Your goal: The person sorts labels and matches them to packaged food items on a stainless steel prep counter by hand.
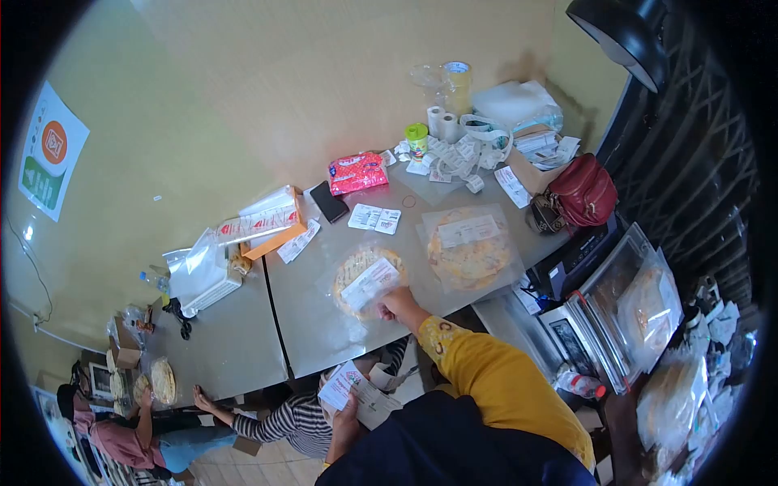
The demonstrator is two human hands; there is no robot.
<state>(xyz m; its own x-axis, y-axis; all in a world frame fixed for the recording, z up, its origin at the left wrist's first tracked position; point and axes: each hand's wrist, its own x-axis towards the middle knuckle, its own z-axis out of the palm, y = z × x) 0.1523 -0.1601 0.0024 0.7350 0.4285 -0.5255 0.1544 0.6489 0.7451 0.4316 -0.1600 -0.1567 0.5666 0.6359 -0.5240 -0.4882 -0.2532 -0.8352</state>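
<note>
My right hand reaches over the grey table with its fingers closed at the lower right edge of a printed paper label. That label lies on a round pizza wrapped in clear plastic. Close to my body, my left hand is closed around printed paper sheets. Right of the first pizza lies a second plastic-wrapped pizza with its own paper label on top.
Beyond the pizzas lie a folded printed paper, a phone and a pink pack. Receipts and tape rolls pile up behind. A red bag sits right. Two people, one in a striped sleeve, are at left.
</note>
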